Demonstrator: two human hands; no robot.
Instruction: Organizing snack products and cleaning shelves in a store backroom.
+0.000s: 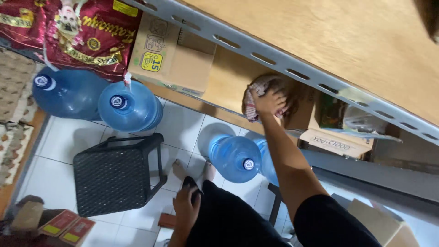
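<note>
My right hand reaches out to the lower wooden shelf and presses a checked red-and-white cloth against it, fingers spread over the cloth. My left hand hangs low beside my dark clothing and holds a small black object. My bare feet stand on the white tiled floor between a black stool and the water bottles.
A grey metal rack rail runs above the shelf. A cardboard box sits on the shelf's left part, another box on the right. Several blue water bottles stand on the floor. A black plastic stool is at left.
</note>
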